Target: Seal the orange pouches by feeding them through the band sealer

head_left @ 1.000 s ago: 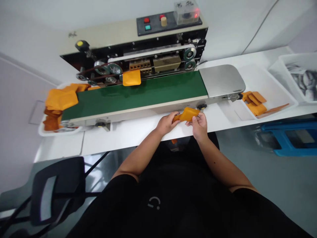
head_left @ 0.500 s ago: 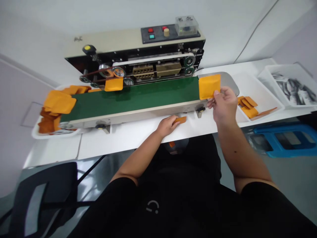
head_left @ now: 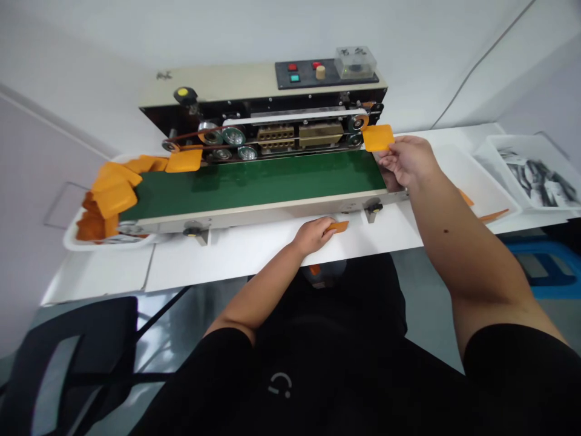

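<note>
My right hand [head_left: 406,161] is closed on an orange pouch [head_left: 378,138], holding its top edge at the right-hand entry of the sealing machine [head_left: 258,103], above the right end of the green conveyor belt [head_left: 254,181]. My left hand [head_left: 313,235] rests on the white table [head_left: 236,248] in front of the machine, its fingers pinched on another orange pouch [head_left: 339,226] lying flat. A further pouch [head_left: 184,161] sits at the belt's left end under the rollers.
A white tray [head_left: 79,239] at the left holds several sealed orange pouches [head_left: 111,194]. To the right stand a white tray [head_left: 488,188] with orange pouches and a bin [head_left: 540,175] of dark packets. A black chair [head_left: 68,357] is at lower left.
My right hand moved the pouch up and back to the sealer's entry. The pouch on the belt travelled left. My left hand stayed on the table with its pouch. The view shifted right.
</note>
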Available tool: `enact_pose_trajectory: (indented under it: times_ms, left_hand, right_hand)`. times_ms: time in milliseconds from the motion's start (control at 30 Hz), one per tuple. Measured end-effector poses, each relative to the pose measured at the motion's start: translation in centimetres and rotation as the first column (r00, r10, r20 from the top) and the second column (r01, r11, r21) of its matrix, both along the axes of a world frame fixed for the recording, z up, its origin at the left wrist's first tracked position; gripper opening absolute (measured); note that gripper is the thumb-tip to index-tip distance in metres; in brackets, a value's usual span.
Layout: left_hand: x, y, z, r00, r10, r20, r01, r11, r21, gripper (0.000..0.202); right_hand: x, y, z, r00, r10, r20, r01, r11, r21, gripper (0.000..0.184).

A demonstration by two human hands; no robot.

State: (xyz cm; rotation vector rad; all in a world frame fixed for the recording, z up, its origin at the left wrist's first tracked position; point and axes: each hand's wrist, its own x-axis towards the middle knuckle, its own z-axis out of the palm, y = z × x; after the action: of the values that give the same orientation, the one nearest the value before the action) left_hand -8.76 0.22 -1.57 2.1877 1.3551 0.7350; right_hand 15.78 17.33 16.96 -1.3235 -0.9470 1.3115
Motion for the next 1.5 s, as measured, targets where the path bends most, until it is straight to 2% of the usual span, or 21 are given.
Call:
enact_pose_trajectory:
  times_ms: [100,300,400,467,500,567,633,733,800,900,967,1067,1167,1233,1300,1367,1433,1500]
  left_hand:
    - [0.0,-0.1,0.3,1.0,0.0,-0.009,0.0,1.0,-0.006,0.024]
    - [0.0,-0.2,0.4,1.0,0.006,-0.004,-0.006,1.0,-0.019,0.026]
    - [-0.1,-0.1,0.3,1.0,0.005,0.008,-0.005,1.0,-0.023,0.027]
    - [-0.1,-0.1,0.3,1.0,0.008,0.016,-0.007,1.0,-0.016,0.027]
    - [-0.1,-0.1,0.2,1.0,0.009,0.018,-0.008,1.0,-0.012,0.026]
    - [-0.1,-0.2,0.3,1.0,0.013,0.021,-0.013,1.0,-0.011,0.025]
    - [0.0,-0.2,0.6,0.999,0.022,0.024,-0.022,0.999,-0.026,0.027]
    - [0.1,-0.3,1.2,0.998,0.052,0.037,-0.049,0.996,-0.078,0.035]
    - [0.1,-0.4,1.5,0.995,0.084,0.053,-0.078,0.99,-0.117,0.039]
    - [0.1,-0.3,1.5,0.989,0.122,0.087,-0.106,0.98,-0.166,0.042]
    - [0.0,-0.3,1.3,0.984,0.129,0.122,-0.105,0.977,-0.187,0.045]
    - [-0.1,-0.4,0.8,0.97,0.139,0.201,-0.102,0.978,-0.184,0.046]
    - [-0.2,-0.6,0.4,0.945,0.138,0.298,-0.089,0.981,-0.172,0.044]
    - [-0.3,-0.6,0.3,0.924,0.132,0.358,-0.075,0.983,-0.169,0.047]
    - [-0.3,-0.6,0.3,0.914,0.119,0.387,-0.057,0.984,-0.169,0.051]
    - [-0.3,-0.5,0.3,0.927,0.096,0.362,-0.041,0.987,-0.156,0.046]
    - [-0.4,-0.5,0.6,0.95,0.067,0.304,-0.034,0.993,-0.112,0.033]
    - [-0.5,-0.4,1.0,0.96,0.04,0.277,-0.029,0.999,-0.044,0.031]
  right_hand:
    - [-1.7,0.1,0.6,0.998,-0.026,0.052,0.03,0.997,-0.07,0.018]
    - [-4.6,0.2,1.4,0.984,0.106,0.142,-0.09,0.99,-0.113,0.015]
    - [-4.8,0.2,1.1,0.961,0.145,0.235,-0.131,0.989,-0.072,0.008]
    - [-4.5,-0.6,0.6,0.961,0.09,0.262,-0.112,0.991,0.07,0.005]
    - [-4.2,-1.5,0.1,0.967,0.051,0.25,-0.098,0.98,0.176,0.007]
    - [-3.6,-4.3,-1.3,0.979,-0.011,0.202,-0.069,0.921,0.383,0.012]
    - [-3.0,-8.2,-3.4,0.976,-0.036,0.214,-0.073,0.875,0.479,0.013]
    - [-2.4,-13.9,-8.0,0.925,-0.045,0.377,-0.169,0.84,0.516,0.014]
    - [-2.3,-16.4,-11.3,0.88,-0.042,0.473,-0.223,0.843,0.49,0.014]
    - [-2.1,-17.8,-15.4,0.843,-0.008,0.537,-0.264,0.865,0.427,0.025]
    - [-1.9,-17.6,-17.2,0.837,0.043,0.545,-0.3,0.869,0.393,0.04]
    - [-1.6,-17.0,-18.5,0.83,0.138,0.54,-0.353,0.88,0.318,0.049]
    - [-1.5,-16.7,-19.1,0.85,0.203,0.487,-0.345,0.912,0.221,0.037]
    - [-1.4,-16.6,-19.3,0.906,0.214,0.365,-0.297,0.937,0.186,0.032]
    - [-1.4,-16.6,-19.5,0.959,0.203,0.196,-0.237,0.956,0.171,0.038]
    - [-1.2,-16.6,-19.4,0.975,0.209,0.074,-0.218,0.962,0.163,0.045]
    - [-1.0,-16.6,-19.1,0.96,0.261,0.098,-0.274,0.95,0.151,0.045]
    - [-0.9,-16.8,-18.5,0.908,0.323,0.267,-0.37,0.917,0.151,0.037]
